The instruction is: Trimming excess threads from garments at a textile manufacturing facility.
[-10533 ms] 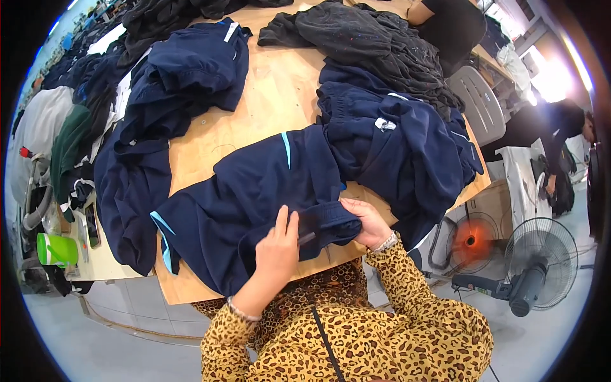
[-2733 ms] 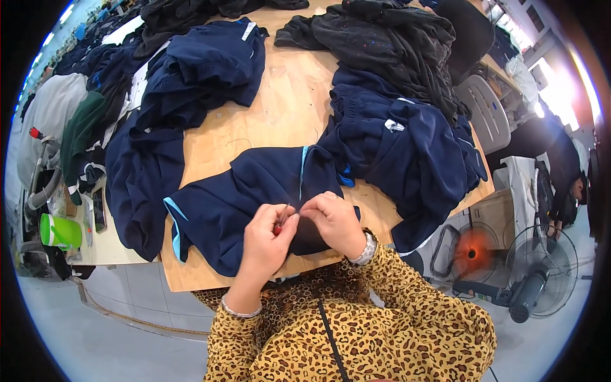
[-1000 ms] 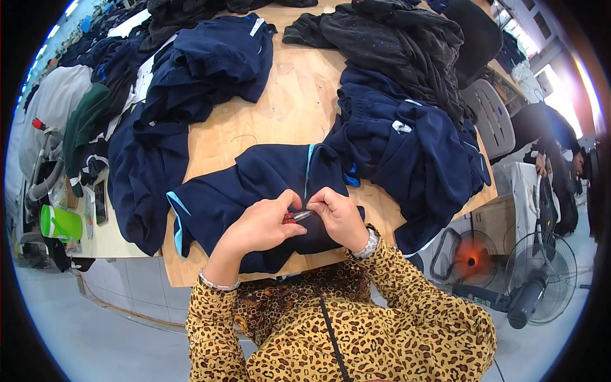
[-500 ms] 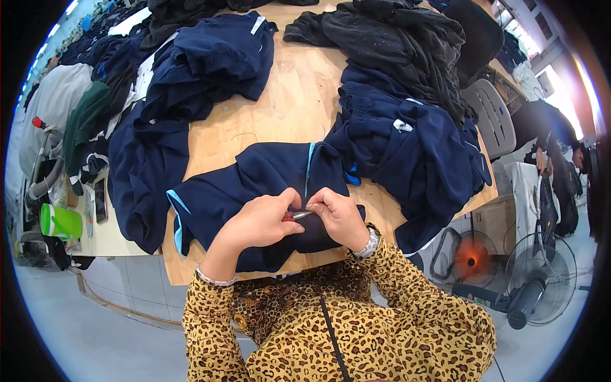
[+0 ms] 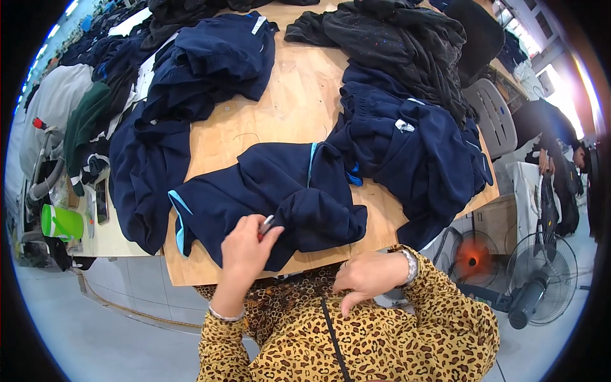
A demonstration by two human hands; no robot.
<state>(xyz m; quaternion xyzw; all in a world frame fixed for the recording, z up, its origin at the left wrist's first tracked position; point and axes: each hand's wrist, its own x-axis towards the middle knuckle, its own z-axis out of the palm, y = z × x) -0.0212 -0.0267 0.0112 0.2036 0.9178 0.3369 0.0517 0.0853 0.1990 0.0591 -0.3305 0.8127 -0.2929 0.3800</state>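
Note:
A navy garment with light blue piping (image 5: 280, 191) lies crumpled on the near part of the wooden table (image 5: 293, 108). My left hand (image 5: 245, 245) rests on its near edge and pinches a small metal tool with a red part (image 5: 264, 225). My right hand (image 5: 366, 277) is off the garment, pulled back against my chest with fingers loosely curled and nothing visible in it. Both sleeves are leopard print.
Heaps of navy clothing lie at the left (image 5: 210, 57) and right (image 5: 414, 146) of the table, dark grey ones (image 5: 407, 44) at the back. A green bottle (image 5: 62, 223) stands at the far left. Two floor fans (image 5: 541, 270) and another person (image 5: 560, 146) are at the right.
My right hand has let go of the garment and drawn back to my chest. My left hand stays on the cloth with the small tool.

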